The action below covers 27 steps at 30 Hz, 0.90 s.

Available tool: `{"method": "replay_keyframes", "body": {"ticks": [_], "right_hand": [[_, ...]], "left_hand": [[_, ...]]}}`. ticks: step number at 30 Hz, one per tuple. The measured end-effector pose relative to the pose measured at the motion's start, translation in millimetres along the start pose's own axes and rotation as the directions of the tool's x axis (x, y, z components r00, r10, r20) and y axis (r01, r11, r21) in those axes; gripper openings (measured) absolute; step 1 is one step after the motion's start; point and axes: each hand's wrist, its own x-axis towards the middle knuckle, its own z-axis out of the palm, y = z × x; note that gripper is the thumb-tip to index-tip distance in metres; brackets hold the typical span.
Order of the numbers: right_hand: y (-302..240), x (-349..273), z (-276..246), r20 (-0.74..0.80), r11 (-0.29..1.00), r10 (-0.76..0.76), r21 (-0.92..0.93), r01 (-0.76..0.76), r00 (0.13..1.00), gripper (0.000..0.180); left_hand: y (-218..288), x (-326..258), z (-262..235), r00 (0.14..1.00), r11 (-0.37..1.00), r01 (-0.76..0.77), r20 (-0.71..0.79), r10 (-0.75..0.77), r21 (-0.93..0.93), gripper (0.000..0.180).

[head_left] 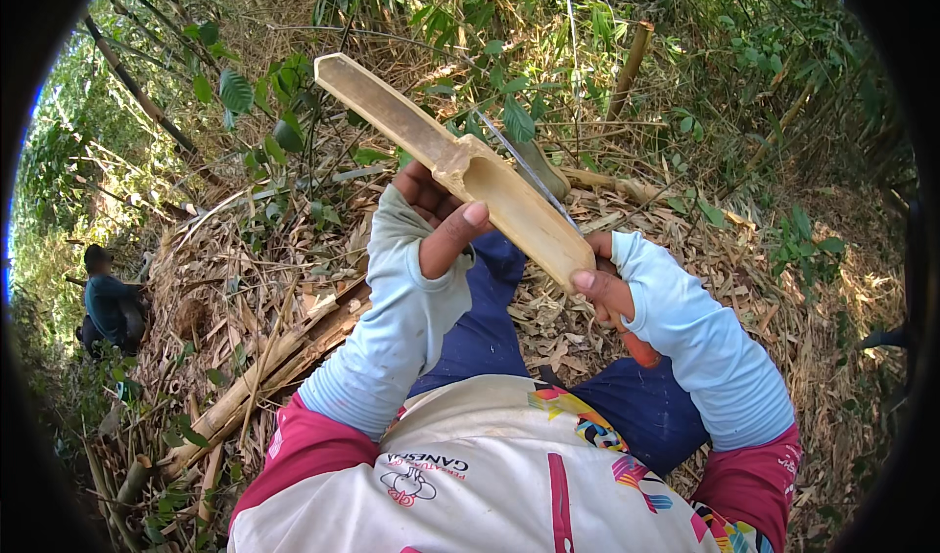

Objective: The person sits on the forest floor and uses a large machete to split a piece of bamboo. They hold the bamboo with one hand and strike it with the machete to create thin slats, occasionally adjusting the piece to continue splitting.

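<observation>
A split length of pale bamboo is held up slantwise in front of me, its hollow side showing and a node across its middle. My left hand is closed around its edge near the node, thumb in front and fingers behind. My right hand pinches the lower right end of the bamboo with the thumb. That same hand also grips a long knife, whose orange handle sticks out below the palm. The knife's thin blade runs up behind the bamboo, partly hidden by it.
Dry leaves and bamboo litter cover the ground around my legs. A split bamboo pole lies at the left. A cut bamboo stump and leafy plants stand ahead. Another person sits at the far left.
</observation>
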Motion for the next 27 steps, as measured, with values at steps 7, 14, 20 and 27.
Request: {"method": "replay_keyframes", "body": {"ticks": [7,14,20,27], "right_hand": [[0.1,-0.1,-1.5,-0.019,1.000,0.011,0.000,-0.011,1.000,0.043],[-4.0,-2.5,-5.8,-0.043,0.997,-0.018,0.076,0.021,0.999,0.031],[3.1,-0.2,-7.2,-0.067,0.997,-0.062,0.052,0.065,0.996,0.033],[-1.1,-2.5,-8.0,-0.076,0.997,-0.070,0.039,0.073,0.995,0.037]], "left_hand": [[-1.4,0.2,-3.5,1.000,1.000,-0.007,-0.016,0.007,-0.001,0.062],[-6.8,2.9,-12.0,0.999,0.999,-0.018,0.026,0.019,-0.044,0.053],[-4.4,1.6,-12.0,0.999,0.994,-0.019,0.040,0.024,-0.108,0.043],[-5.9,0.3,-16.9,0.998,0.993,-0.034,0.052,0.040,-0.112,0.042]]}}
